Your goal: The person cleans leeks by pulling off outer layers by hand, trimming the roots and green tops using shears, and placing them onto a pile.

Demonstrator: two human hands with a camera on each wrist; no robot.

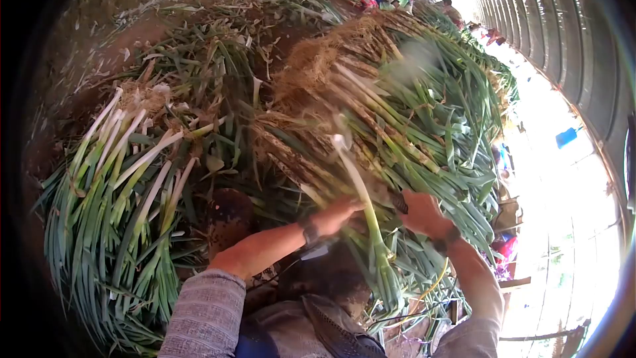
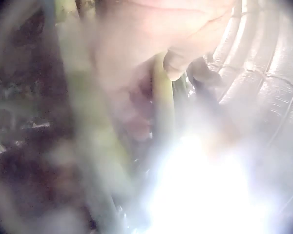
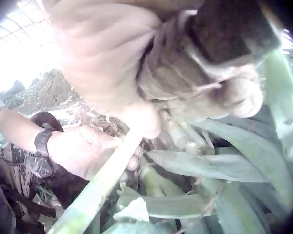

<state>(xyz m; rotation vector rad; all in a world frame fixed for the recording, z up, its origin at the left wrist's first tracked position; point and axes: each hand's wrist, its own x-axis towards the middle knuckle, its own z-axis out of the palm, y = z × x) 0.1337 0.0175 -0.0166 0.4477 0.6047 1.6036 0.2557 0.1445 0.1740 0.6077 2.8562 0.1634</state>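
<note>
Left wrist: left hand (image 2: pixel 146 44) blurred, stalk (image 2: pixel 163 95) partly glare-hidden.

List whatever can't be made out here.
Far end of the dark handle in the right hand: blurred, head view.
Root end of the leek by the left hand: blurred, head view.
Lower middle, left wrist view: hidden by glare.
What the farthest people handle: too small, head view.

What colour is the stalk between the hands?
The stalk is white, turning green lower down, best seen in the head view.
</note>
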